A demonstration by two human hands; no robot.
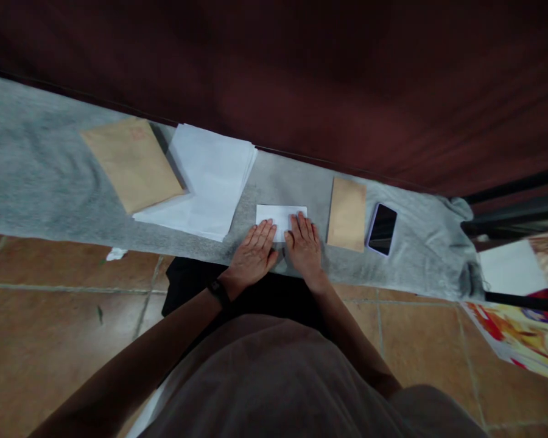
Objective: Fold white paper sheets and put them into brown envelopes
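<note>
A small folded white paper point(277, 215) lies on a grey cloth point(45, 176) spread over a ledge. My left hand point(252, 255) rests flat on the paper's near left part, fingers stretched out and together. My right hand point(304, 243) lies flat on its near right part, fingers also stretched out. Neither hand grips anything. A black band sits on my left wrist.
A stack of white sheets point(210, 176) and a large brown envelope point(130, 161) lie to the left. A small brown envelope point(347, 213) and a dark phone point(382, 229) lie to the right. Behind is a dark red curtain; below is tiled floor with a colourful print point(525, 331) at right.
</note>
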